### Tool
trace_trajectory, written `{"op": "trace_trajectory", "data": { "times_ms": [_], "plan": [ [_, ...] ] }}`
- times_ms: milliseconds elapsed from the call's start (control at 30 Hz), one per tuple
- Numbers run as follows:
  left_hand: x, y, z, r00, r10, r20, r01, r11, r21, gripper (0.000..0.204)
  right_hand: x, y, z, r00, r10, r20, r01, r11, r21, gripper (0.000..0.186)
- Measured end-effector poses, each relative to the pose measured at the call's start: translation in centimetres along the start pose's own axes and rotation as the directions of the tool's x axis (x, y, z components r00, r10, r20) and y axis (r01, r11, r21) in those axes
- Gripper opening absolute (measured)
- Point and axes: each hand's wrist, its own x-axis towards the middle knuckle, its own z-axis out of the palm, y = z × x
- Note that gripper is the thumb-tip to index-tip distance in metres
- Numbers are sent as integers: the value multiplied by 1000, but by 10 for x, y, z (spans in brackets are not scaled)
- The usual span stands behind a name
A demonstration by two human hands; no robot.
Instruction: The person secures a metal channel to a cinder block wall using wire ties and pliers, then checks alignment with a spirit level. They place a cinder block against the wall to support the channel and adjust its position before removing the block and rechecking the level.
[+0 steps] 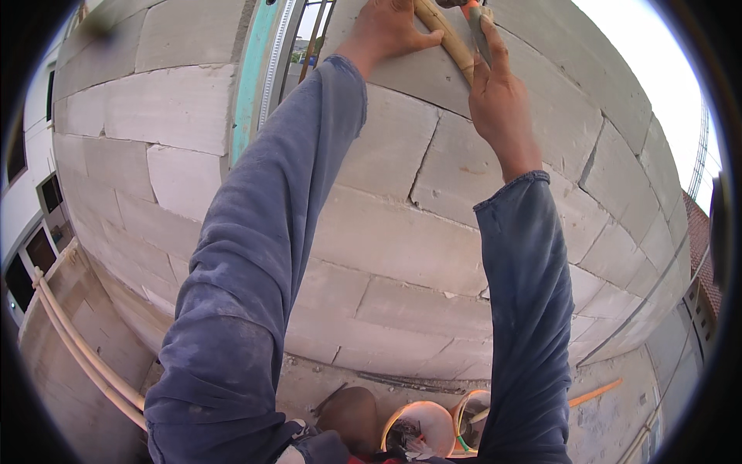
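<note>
My left hand is at the top edge against the block wall, its thumb lying across a tan wooden stick. Its fingers curl at the stick's upper end and are partly cut off by the frame. To the right, my right hand is raised, with thumb and forefinger around a narrow grey tool that has an orange part at its upper end. The tool's kind cannot be made out, as its top leaves the view. The stick's lower end meets the fingers of my right hand.
A teal upright strip with a metal edge borders an opening left of my arms. Below stand two buckets and a brown rounded object. Pale poles slant at lower left; an orange strip lies at lower right.
</note>
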Motion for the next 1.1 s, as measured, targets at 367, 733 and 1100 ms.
{"op": "trace_trajectory", "data": {
  "times_ms": [367, 733, 1100],
  "plan": [
    [4, 1, 1, 999, 35, -14, -35, 999, -31, 99, 7, 9, 8, 994, -104, -45, 102, 994, -35, 62],
    [9, 8, -9, 999, -29, 37, 30, 999, -22, 97, 20, -8, 0, 992, 54, 111, -45, 996, -76, 62],
    [6, 23, -13, 953, -94, 288, 28, 974, 227, 82, -74, -20, -96, 996, 75, 39, -71, 994, -88, 67]
  ]
}}
